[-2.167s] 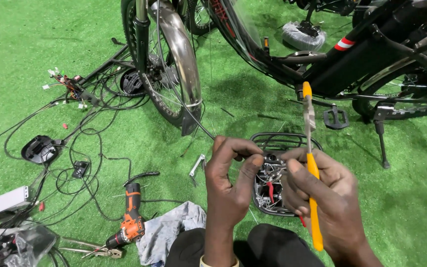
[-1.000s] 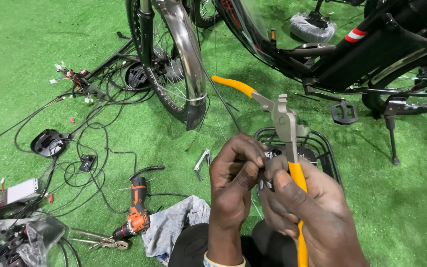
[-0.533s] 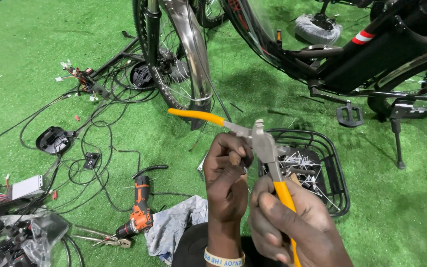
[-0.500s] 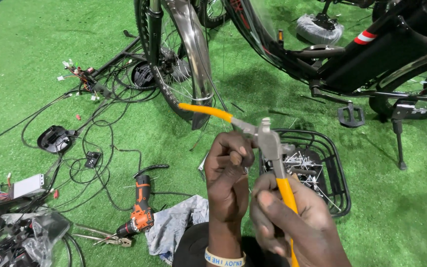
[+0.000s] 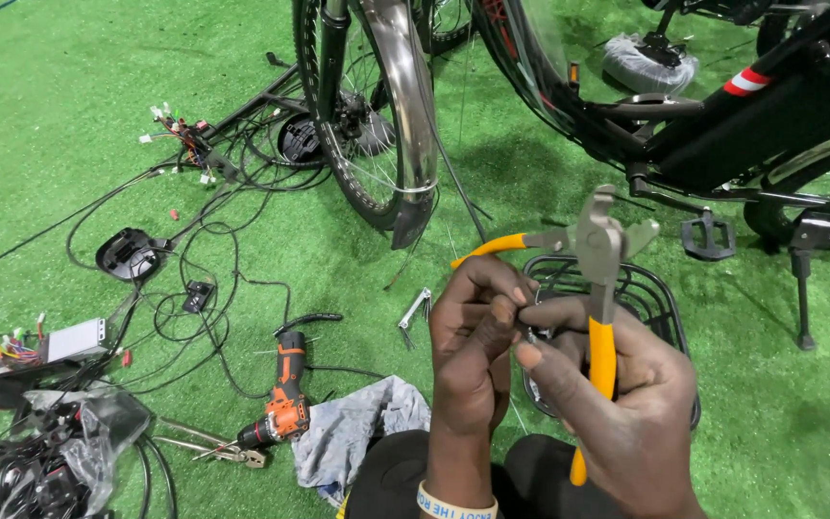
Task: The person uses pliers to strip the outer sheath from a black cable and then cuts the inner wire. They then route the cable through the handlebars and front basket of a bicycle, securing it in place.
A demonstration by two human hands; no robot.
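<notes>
Yellow-handled steel pliers (image 5: 599,279) are sitting upright in the right hand (image 5: 626,404), fingers wrapping one handle while the other handle is splaying out leftward, jaws parted. Left hand (image 5: 473,336) is rising beside it, fingertips pinching a tiny part, too small to identify, against the right thumb, above a black wire basket (image 5: 660,298) on green turf (image 5: 98,125).

The pliers (image 5: 596,252) have dull grey metal jaws and glossy yellow plastic handle sleeves. The ground is rough green artificial turf (image 5: 69,115). The wheel's mudguard (image 5: 405,106) is polished, shiny metal; the bicycle frame (image 5: 722,135) to the right is glossy black painted metal. The basket (image 5: 660,298) is black-coated wire. Near left, the drill (image 5: 285,394) has a matt orange and black plastic body, and the crumpled rag (image 5: 362,432) beside it is soft grey cloth. Black cables (image 5: 204,317) look rubbery and matt.
</notes>
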